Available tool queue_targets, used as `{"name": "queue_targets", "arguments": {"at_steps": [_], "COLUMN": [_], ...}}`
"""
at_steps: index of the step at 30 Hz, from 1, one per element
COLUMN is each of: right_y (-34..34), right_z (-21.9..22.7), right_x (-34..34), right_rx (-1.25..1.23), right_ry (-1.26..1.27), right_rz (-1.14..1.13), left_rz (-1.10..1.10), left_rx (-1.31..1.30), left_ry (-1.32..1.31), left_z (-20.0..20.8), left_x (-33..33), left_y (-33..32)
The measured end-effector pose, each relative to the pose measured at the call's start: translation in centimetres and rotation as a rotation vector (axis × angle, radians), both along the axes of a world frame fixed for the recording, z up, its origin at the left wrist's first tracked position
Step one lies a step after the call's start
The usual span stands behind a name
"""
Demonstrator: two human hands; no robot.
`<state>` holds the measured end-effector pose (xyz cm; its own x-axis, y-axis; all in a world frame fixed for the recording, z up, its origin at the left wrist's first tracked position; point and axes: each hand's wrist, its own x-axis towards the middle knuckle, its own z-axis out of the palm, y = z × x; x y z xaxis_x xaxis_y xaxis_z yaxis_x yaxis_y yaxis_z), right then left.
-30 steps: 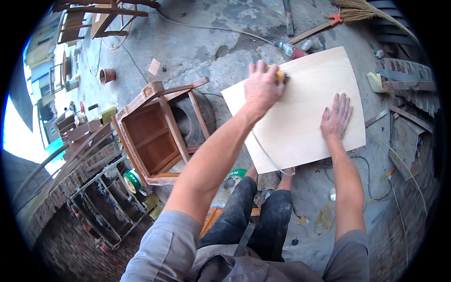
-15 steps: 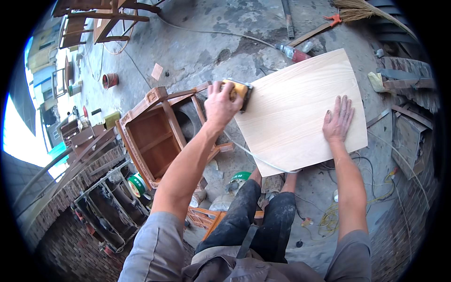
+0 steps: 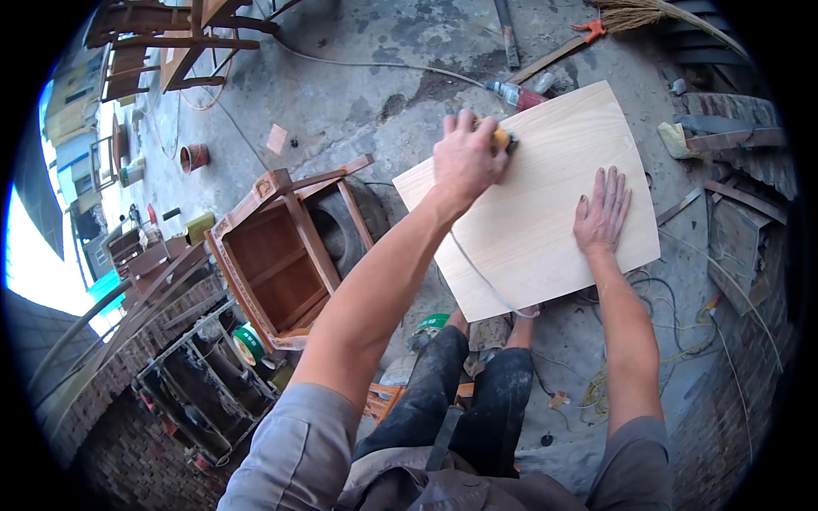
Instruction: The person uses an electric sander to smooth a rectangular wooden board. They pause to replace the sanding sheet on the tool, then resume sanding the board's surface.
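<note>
A pale square wooden board (image 3: 545, 230) lies flat in front of me, above my knees. My left hand (image 3: 467, 157) is closed over a small yellow-orange hand sander (image 3: 504, 139) pressed on the board's upper left part. A thin cord runs from it across the board toward my legs. My right hand (image 3: 601, 211) lies flat with fingers spread on the right half of the board.
A brown wooden cabinet frame (image 3: 277, 255) lies open on the concrete floor to my left, over a tyre. A red power drill (image 3: 518, 96) rests beyond the board. Cables (image 3: 648, 341) tangle at the right, near bricks and scrap wood. Chairs (image 3: 162, 43) stand at the far left.
My left hand with the sander slid left to the board's edge, then back right onto its upper left part. My right hand stayed flat on the board.
</note>
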<state>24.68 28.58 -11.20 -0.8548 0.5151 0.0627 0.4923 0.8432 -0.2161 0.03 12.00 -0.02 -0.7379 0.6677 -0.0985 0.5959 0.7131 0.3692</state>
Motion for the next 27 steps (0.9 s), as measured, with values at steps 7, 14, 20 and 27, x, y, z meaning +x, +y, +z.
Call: {"name": "queue_targets", "arguments": {"at_steps": [7,14,20,27], "right_y": [0.0,0.2,0.2,0.1], "right_z": [-0.1,-0.2,-0.2,-0.2], "right_x": [0.3,0.2,0.4,0.2], "right_rx": [0.040,0.035,0.028,0.020], "right_ry": [0.018,0.025,0.011,-0.007], "right_rz": [0.013,0.014,0.008,-0.002], "left_rz": [-0.092,-0.118,-0.075,-0.097], "left_rx": [0.022,-0.041,-0.063,-0.039], "left_ry": [-0.009,0.018,0.024,0.003], "left_z": [-0.1,0.7,2.0,1.7], "left_x": [-0.1,0.5,3.3,5.9], "left_y": [3.2,-8.8,-16.6,-11.5]}}
